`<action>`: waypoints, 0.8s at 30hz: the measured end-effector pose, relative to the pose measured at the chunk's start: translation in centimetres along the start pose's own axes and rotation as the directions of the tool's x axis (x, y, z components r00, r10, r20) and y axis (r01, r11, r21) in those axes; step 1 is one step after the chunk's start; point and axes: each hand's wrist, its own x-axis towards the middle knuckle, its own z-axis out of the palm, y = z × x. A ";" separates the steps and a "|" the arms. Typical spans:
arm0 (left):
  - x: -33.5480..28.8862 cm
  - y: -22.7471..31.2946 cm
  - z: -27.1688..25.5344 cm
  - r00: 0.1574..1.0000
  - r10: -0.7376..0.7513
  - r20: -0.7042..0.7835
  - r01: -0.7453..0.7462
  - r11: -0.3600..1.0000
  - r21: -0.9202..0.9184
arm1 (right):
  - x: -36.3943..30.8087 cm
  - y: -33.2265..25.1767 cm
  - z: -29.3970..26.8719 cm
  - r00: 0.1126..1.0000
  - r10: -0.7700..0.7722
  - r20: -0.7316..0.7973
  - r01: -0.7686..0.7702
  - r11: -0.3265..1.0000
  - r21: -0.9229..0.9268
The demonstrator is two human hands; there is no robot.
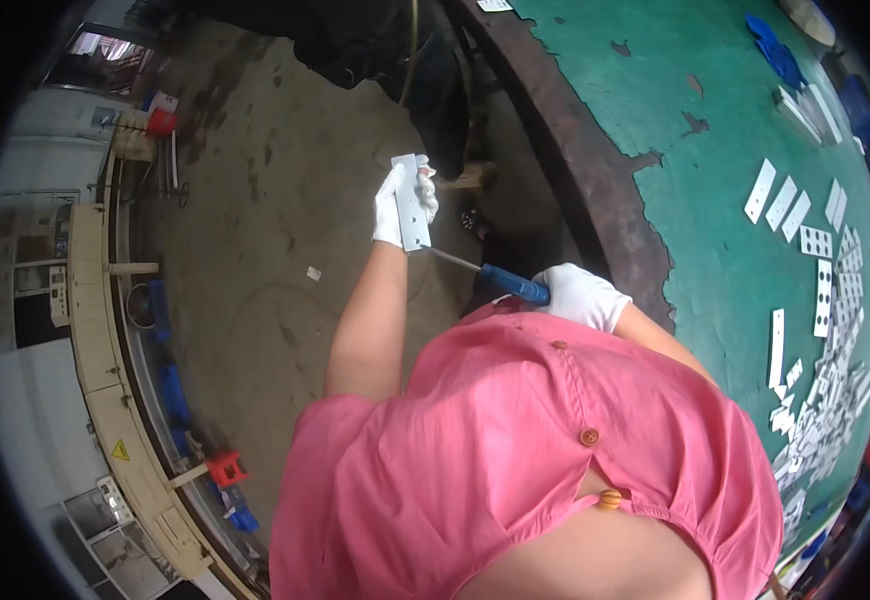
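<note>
"Head view, then: what are our hands doing?"

"Our left hand [387, 208], white-gloved, is closed on a flat pale plate [411, 204], and the glove shows along both long sides. We would guess we grip it by the sides so that the face with the small holes stays uncovered."

"And our right?"

"Our right hand [585, 298], gloved too, is wrapped round the blue handle of a thin-shafted tool [517, 285]. The shaft slants up and leftward to the near end of the plate. Whether its tip touches there or stops just beside the edge, we cannot tell."

"Why do we hold everything so far from the table [705, 260]?"

"Plate and tool are over the floor [265, 210], in front of our pink shirt [515, 430]; probably that gives both arms free room. The handle sits near our body, perhaps for steadiness."

"What lies farther out?"

"On the green tabletop to our right, a few slim plates [760, 190] lie apart from each other, likely easier for us to pick up singly than from the crowded heap of white pieces [825, 425] nearer us. Well off to our left runs a long beige bench [100, 390]."
</note>
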 end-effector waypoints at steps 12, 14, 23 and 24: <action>6.1 -1.3 5.4 0.974 -0.095 -0.207 0.209 0.732 0.649 | 0.3 4.3 -3.4 0.986 0.016 -0.167 0.005 0.993 0.122; 7.5 -2.2 9.0 0.949 -0.117 -0.294 0.295 0.663 0.688 | 0.1 5.5 -3.5 0.981 0.004 -0.196 0.043 0.972 0.232; 18.0 -8.0 19.4 0.691 -0.721 -0.052 0.678 0.623 0.390 | -4.3 10.0 -7.8 0.955 0.090 -0.284 0.096 0.808 0.581; 18.8 -9.0 21.0 0.591 -0.805 -0.053 0.763 0.536 0.362 | -4.6 10.6 -8.1 0.949 0.098 -0.300 0.103 0.803 0.587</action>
